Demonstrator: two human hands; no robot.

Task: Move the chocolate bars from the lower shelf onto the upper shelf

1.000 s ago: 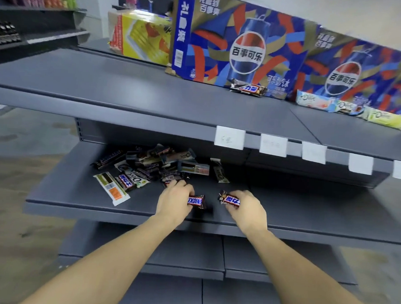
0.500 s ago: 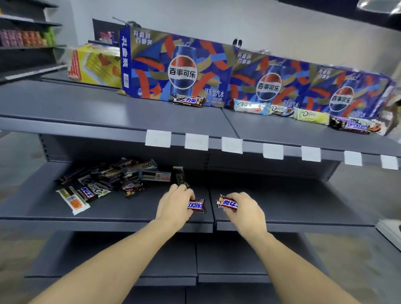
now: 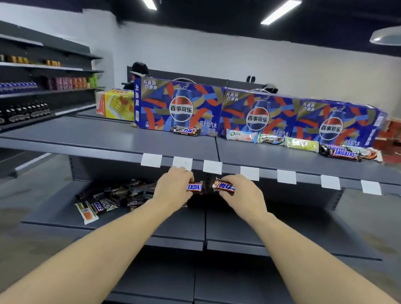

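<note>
- Hands raised side by side just below the front edge of the upper shelf [image 3: 106,143], each curled round one bar.
- Left hand [image 3: 174,189] grips a Snickers bar [image 3: 195,187], its free end pointing right.
- Right hand [image 3: 241,194] grips a second Snickers bar [image 3: 223,185], its free end pointing left; the two bars nearly meet.
- Pile of chocolate bars [image 3: 114,196] lies on the lower shelf [image 3: 57,211], below the upper shelf and left of the hands.
- Row of bars [image 3: 273,140] lies at the back of the upper shelf, against the Pepsi cartons [image 3: 258,113].
</note>
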